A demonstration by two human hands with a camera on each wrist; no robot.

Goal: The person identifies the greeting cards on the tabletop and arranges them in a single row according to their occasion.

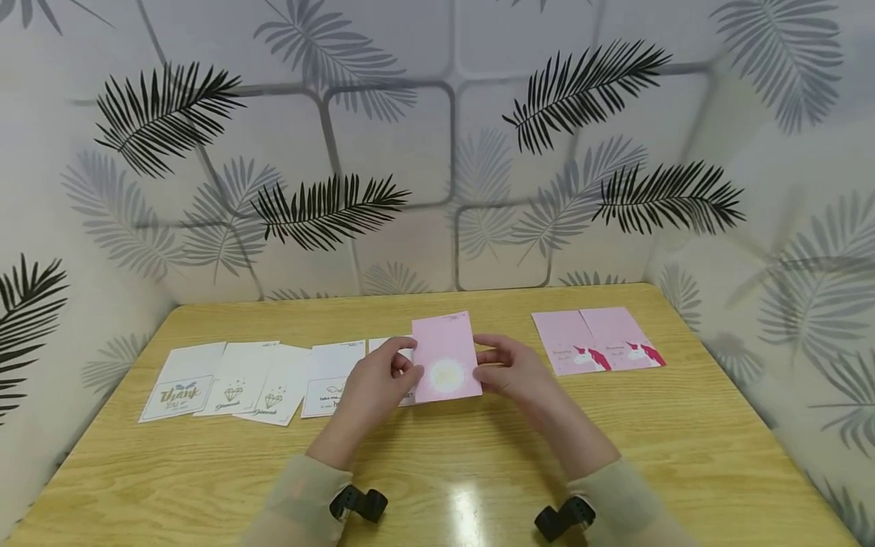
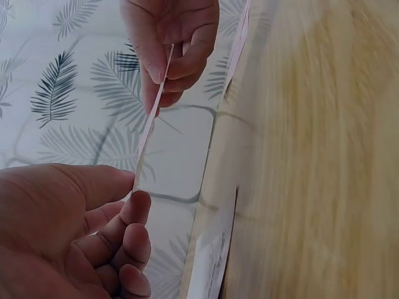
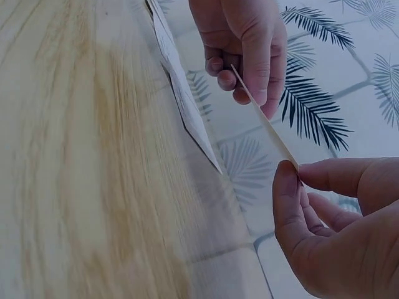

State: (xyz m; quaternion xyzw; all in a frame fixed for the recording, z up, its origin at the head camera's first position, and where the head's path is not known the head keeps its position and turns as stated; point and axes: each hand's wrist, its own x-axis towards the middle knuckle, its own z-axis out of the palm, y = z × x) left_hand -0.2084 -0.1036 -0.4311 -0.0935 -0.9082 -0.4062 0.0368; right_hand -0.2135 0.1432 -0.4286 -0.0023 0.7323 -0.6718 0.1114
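Note:
Both hands hold up one pink card (image 1: 443,346) with a pale round glow printed on its lower half. My left hand (image 1: 384,374) pinches its left edge between thumb and fingers, and my right hand (image 1: 511,368) pinches the right edge. In the left wrist view the card (image 2: 151,124) appears edge-on, raised off the table, with the left thumb and forefinger at its near end. The right wrist view likewise shows the thin card (image 3: 268,124) spanning the two hands. Behind the left hand, a white card (image 1: 383,346) is partly hidden.
Several white printed cards lie in a row at left, among them a "Thank you" card (image 1: 179,395) and a card with a diamond (image 1: 232,391). Two overlapping pink unicorn cards (image 1: 567,334) lie at right on the wooden table (image 1: 205,471). A leaf-patterned wall (image 1: 403,258) stands behind.

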